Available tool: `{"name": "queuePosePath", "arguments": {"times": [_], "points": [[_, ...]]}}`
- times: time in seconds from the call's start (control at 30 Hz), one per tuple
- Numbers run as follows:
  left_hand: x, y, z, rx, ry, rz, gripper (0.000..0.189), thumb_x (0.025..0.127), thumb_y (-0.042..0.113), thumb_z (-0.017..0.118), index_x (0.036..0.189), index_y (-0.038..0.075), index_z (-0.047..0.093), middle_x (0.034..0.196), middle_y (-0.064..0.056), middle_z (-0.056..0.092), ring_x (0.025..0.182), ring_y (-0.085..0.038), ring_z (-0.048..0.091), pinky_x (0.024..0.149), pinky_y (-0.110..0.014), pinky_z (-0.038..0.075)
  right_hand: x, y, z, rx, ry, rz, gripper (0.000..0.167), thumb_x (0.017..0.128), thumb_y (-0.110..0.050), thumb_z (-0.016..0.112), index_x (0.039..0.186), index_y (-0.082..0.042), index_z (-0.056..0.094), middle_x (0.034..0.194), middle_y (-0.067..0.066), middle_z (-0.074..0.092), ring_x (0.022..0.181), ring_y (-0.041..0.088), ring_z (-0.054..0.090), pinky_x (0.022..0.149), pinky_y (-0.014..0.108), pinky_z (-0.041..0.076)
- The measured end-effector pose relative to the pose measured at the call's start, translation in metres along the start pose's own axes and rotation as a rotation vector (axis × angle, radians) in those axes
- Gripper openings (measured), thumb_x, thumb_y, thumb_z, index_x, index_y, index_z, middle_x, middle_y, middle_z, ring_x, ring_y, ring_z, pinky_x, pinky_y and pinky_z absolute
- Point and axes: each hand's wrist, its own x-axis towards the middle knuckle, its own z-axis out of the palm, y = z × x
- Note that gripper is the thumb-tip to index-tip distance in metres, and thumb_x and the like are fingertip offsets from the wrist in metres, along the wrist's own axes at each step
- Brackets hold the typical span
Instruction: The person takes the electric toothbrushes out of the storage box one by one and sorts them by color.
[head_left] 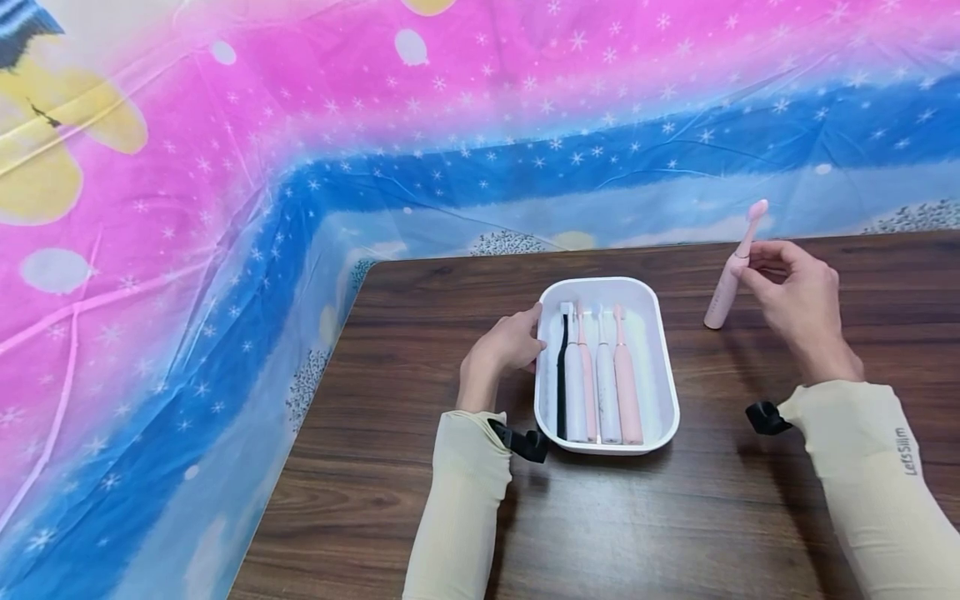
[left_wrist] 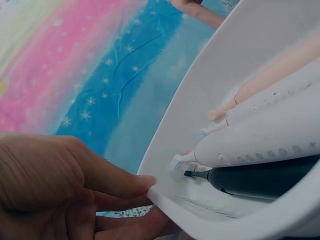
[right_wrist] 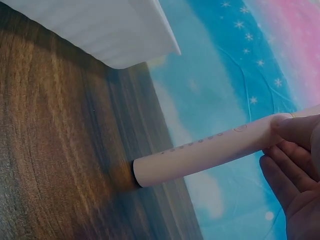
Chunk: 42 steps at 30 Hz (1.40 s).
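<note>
My right hand [head_left: 802, 304] pinches a pale pink electric toothbrush [head_left: 725, 292] just below its neck, between thumb and fingers. The brush leans with its head up, its base close over the table in the right wrist view. To the left, a white tray [head_left: 667, 367] with rounded corners holds several toothbrushes side by side, heads to the far end: a black one [head_left: 562, 375] at the left, white ones and pink ones [head_left: 628, 400]. With thumb on the rim and fingers beneath it, my left hand [head_left: 506, 343] grips the tray's far left corner.
Under everything is a dark wood-grain table [head_left: 375, 467]. A pink and blue snowflake-patterned cloth [head_left: 450, 179] hangs along its back and left edges. Each wrist wears a black camera mount [head_left: 525, 442] near the tabletop.
</note>
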Motion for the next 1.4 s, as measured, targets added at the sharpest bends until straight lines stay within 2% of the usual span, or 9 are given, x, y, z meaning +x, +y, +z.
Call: {"name": "queuePosePath", "arguments": {"times": [0.1, 0.2, 0.3, 0.5, 0.73, 0.87, 1.1, 1.4], "points": [[0.0005, 0.0002, -0.0002, 0.006, -0.003, -0.001, 0.063, 0.101, 0.014, 0.046, 0.155, 0.016, 0.014, 0.153, -0.011, 0.035, 0.101, -0.026, 0.064, 0.091, -0.035, 0.047, 0.0001, 0.0007, -0.0001, -0.004, 0.0, -0.011, 0.038, 0.089, -0.028, 0.068, 0.12, -0.008, 0.066, 0.103, 0.002, 0.068, 0.086, -0.022, 0.048, 0.074, 0.003, 0.039], [0.0007, 0.0005, -0.0009, 0.008, -0.001, -0.002, 0.063, 0.101, 0.014, 0.046, 0.155, 0.017, 0.014, 0.152, -0.011, 0.036, 0.092, -0.022, 0.066, 0.091, -0.035, 0.047, 0.0, 0.0005, -0.0006, -0.012, -0.006, -0.022, 0.037, 0.089, -0.028, 0.067, 0.121, -0.008, 0.065, 0.105, 0.008, 0.068, 0.086, -0.023, 0.047, 0.074, 0.003, 0.039], [0.0009, 0.0008, -0.0019, 0.009, 0.003, -0.004, 0.064, 0.101, 0.014, 0.047, 0.155, 0.017, 0.014, 0.152, -0.011, 0.037, 0.083, -0.018, 0.066, 0.09, -0.034, 0.048, -0.0006, -0.0003, -0.0008, -0.013, -0.006, -0.03, 0.037, 0.09, -0.028, 0.067, 0.121, -0.007, 0.065, 0.105, 0.008, 0.068, 0.087, -0.023, 0.047, 0.075, 0.003, 0.039], [0.001, 0.0011, -0.0033, 0.017, 0.013, 0.006, 0.063, 0.1, 0.013, 0.046, 0.155, 0.016, 0.015, 0.151, -0.011, 0.038, 0.093, -0.018, 0.062, 0.085, -0.032, 0.048, -0.0015, -0.003, -0.0021, -0.012, -0.005, -0.025, 0.038, 0.09, -0.03, 0.066, 0.122, -0.009, 0.065, 0.104, 0.0, 0.068, 0.089, -0.021, 0.049, 0.078, 0.006, 0.043], [0.0007, 0.0025, -0.0043, 0.012, 0.014, 0.012, 0.063, 0.1, 0.013, 0.046, 0.155, 0.015, 0.015, 0.151, -0.011, 0.038, 0.095, -0.023, 0.064, 0.078, -0.03, 0.05, -0.0024, -0.0043, -0.0022, -0.026, -0.007, -0.032, 0.037, 0.09, -0.028, 0.066, 0.122, -0.009, 0.064, 0.107, 0.009, 0.067, 0.088, -0.02, 0.048, 0.079, 0.006, 0.042], [0.0019, 0.0024, -0.0037, 0.008, 0.016, 0.01, 0.063, 0.1, 0.012, 0.046, 0.155, 0.015, 0.016, 0.15, -0.012, 0.038, 0.095, -0.026, 0.066, 0.079, -0.031, 0.05, -0.0034, -0.0044, -0.0025, -0.031, -0.01, -0.039, 0.037, 0.091, -0.027, 0.065, 0.122, -0.008, 0.064, 0.11, 0.015, 0.066, 0.089, -0.02, 0.047, 0.079, 0.006, 0.042], [0.0025, 0.0019, -0.0014, 0.015, 0.012, 0.002, 0.063, 0.1, 0.012, 0.046, 0.155, 0.015, 0.016, 0.151, -0.012, 0.038, 0.095, -0.02, 0.064, 0.083, -0.032, 0.051, -0.0053, -0.004, -0.0034, -0.048, -0.016, -0.038, 0.037, 0.09, -0.026, 0.066, 0.122, -0.007, 0.064, 0.109, 0.017, 0.065, 0.089, -0.023, 0.044, 0.076, 0.004, 0.039], [0.0026, 0.0007, 0.0004, 0.019, 0.014, 0.002, 0.062, 0.1, 0.012, 0.046, 0.155, 0.015, 0.017, 0.151, -0.011, 0.038, 0.102, -0.02, 0.061, 0.082, -0.03, 0.051, -0.0071, -0.0046, -0.0076, -0.044, -0.019, -0.03, 0.04, 0.089, -0.028, 0.067, 0.124, -0.008, 0.063, 0.112, 0.017, 0.066, 0.09, -0.021, 0.046, 0.079, 0.004, 0.041]]}}
